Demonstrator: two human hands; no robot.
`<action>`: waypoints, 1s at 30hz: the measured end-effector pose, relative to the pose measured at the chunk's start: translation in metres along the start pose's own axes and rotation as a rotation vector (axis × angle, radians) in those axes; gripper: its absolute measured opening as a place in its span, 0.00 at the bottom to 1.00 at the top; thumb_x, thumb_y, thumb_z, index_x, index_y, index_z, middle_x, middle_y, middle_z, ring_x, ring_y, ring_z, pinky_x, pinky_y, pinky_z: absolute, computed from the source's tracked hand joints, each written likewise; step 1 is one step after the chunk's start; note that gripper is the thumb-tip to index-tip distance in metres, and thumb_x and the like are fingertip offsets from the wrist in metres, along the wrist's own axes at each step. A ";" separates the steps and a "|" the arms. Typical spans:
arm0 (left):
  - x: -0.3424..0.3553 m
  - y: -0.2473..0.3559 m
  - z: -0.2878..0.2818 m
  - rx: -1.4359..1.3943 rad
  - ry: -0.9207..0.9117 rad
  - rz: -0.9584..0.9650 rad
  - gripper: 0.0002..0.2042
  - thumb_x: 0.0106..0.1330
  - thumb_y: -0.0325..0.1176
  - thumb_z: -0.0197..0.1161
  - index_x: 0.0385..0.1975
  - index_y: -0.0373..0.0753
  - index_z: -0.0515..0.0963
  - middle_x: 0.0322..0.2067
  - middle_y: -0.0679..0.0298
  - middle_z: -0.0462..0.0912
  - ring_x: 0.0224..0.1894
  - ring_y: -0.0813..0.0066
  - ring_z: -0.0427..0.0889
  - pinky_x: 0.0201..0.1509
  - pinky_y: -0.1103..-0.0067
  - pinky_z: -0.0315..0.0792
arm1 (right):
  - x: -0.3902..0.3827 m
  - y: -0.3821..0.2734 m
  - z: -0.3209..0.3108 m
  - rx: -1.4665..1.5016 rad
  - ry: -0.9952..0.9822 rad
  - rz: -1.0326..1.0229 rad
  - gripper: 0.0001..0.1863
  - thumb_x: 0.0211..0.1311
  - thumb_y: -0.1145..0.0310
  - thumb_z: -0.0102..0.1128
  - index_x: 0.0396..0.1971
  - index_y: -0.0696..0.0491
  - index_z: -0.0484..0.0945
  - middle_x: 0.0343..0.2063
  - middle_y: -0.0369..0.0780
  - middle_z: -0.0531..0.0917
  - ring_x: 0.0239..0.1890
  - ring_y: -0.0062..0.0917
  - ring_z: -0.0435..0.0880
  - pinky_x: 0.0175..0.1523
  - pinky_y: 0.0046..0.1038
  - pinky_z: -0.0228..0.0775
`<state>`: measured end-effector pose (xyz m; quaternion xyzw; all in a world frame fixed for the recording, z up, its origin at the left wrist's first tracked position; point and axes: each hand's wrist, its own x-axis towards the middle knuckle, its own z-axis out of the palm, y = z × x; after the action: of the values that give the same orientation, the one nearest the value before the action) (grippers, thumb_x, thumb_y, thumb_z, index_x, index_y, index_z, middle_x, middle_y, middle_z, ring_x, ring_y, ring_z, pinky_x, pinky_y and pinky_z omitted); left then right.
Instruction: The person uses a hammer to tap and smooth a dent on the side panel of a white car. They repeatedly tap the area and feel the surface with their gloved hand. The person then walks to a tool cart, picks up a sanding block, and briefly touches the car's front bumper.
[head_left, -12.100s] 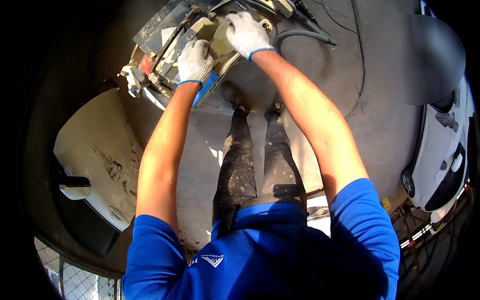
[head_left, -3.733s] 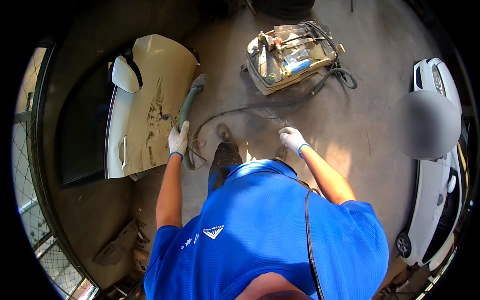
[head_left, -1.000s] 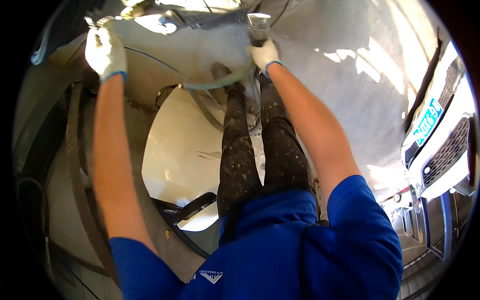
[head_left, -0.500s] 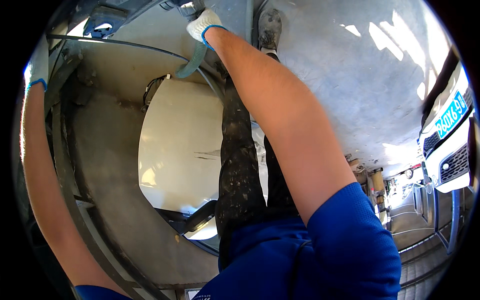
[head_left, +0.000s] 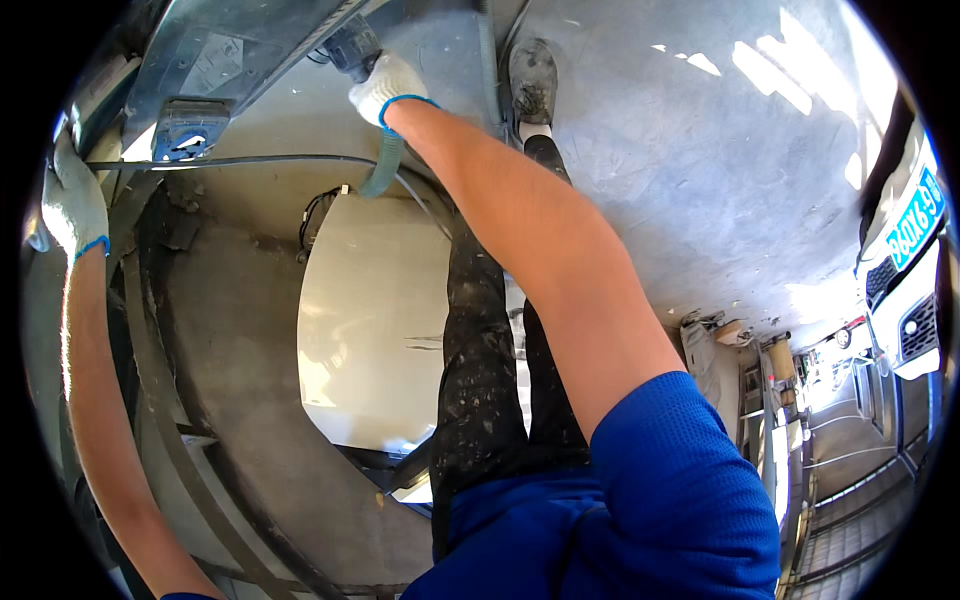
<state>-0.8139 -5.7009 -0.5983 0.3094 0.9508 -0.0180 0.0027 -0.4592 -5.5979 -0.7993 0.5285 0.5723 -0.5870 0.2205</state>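
My right hand point(head_left: 386, 88), in a white knit glove with a blue cuff, is closed round a dark block-shaped sander point(head_left: 352, 45). A green corrugated hose point(head_left: 384, 165) hangs from beneath that hand. The sander is beside a grey car body panel point(head_left: 290, 60) at the upper left; whether it touches the panel is unclear. My left hand point(head_left: 76, 205), gloved alike, lies at the far left against dark bodywork, its fingers stretched upward and partly lost at the picture's rim. Nothing shows in it.
A cream car door point(head_left: 375, 310) with scuffs and loose wiring point(head_left: 312, 225) stands beside my legs. A thin dark cable point(head_left: 250, 160) crosses above it. At the right is a white car's front point(head_left: 905, 310). My shoe point(head_left: 533, 80) rests on the grey floor point(head_left: 660, 180).
My right hand and the sander have shifted slightly left and down in the picture. More of my left hand and the grey panel shows as the view has tilted.
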 end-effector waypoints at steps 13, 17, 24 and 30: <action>-0.005 0.075 -0.022 -0.305 -0.109 -0.194 0.25 0.75 0.53 0.46 0.59 0.42 0.78 0.54 0.58 0.81 0.56 0.68 0.79 0.59 0.75 0.72 | 0.060 0.006 0.002 -0.145 -0.010 -0.173 0.15 0.53 0.65 0.54 0.36 0.56 0.83 0.36 0.53 0.85 0.43 0.49 0.84 0.48 0.40 0.77; -0.016 0.056 -0.027 -0.299 -0.153 -0.288 0.27 0.74 0.54 0.48 0.60 0.41 0.76 0.51 0.59 0.82 0.51 0.71 0.80 0.53 0.77 0.75 | 0.043 -0.017 -0.016 -0.064 -0.151 -0.013 0.18 0.50 0.67 0.60 0.43 0.58 0.79 0.44 0.53 0.84 0.48 0.49 0.82 0.51 0.39 0.76; -0.006 0.084 -0.033 -0.286 -0.185 -0.397 0.26 0.75 0.51 0.48 0.55 0.35 0.79 0.47 0.59 0.84 0.46 0.73 0.82 0.52 0.78 0.73 | 0.042 -0.031 -0.023 0.119 0.024 0.049 0.27 0.43 0.67 0.68 0.46 0.57 0.71 0.38 0.53 0.84 0.45 0.48 0.83 0.49 0.41 0.76; -0.009 0.087 -0.033 -0.305 -0.213 -0.305 0.26 0.75 0.52 0.48 0.54 0.33 0.78 0.43 0.59 0.85 0.43 0.74 0.80 0.51 0.78 0.72 | 0.030 -0.041 -0.018 0.174 0.233 -0.003 0.28 0.41 0.64 0.72 0.43 0.56 0.70 0.35 0.52 0.84 0.43 0.49 0.83 0.48 0.42 0.75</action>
<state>-0.7552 -5.6349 -0.5675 0.1544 0.9726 0.0929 0.1469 -0.4983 -5.5613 -0.8033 0.6095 0.5418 -0.5691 0.1050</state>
